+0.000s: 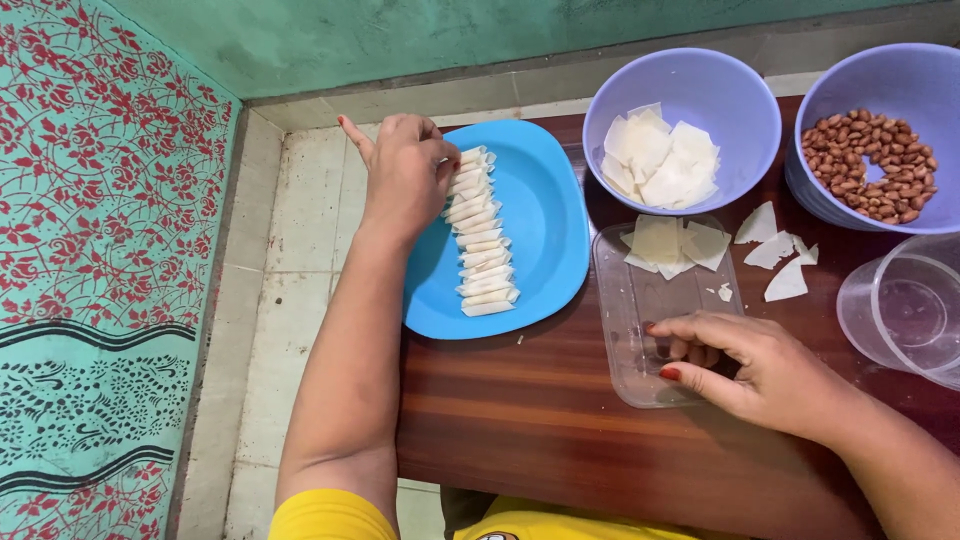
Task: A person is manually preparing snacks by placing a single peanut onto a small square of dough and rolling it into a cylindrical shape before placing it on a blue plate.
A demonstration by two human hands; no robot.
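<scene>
My left hand (405, 170) reaches over the left side of a blue plate (545, 225), its fingertips at the top of a column of several white rolled pastry pieces (482, 235); whether it grips one is hidden. My right hand (745, 365) rests on a clear plastic lid (640, 310) on the wooden table (560, 400), fingers bent and pressing down on it. Square white wrapper sheets (680, 243) lie at the lid's far end.
A lilac bowl (720, 95) holds cut white wrappers (660, 155). A second lilac bowl (905, 80) at the right holds peanuts (870, 165). A clear plastic container (905, 310) stands at the right edge. Wrapper scraps (780, 260) lie on the table. Tiled floor is to the left.
</scene>
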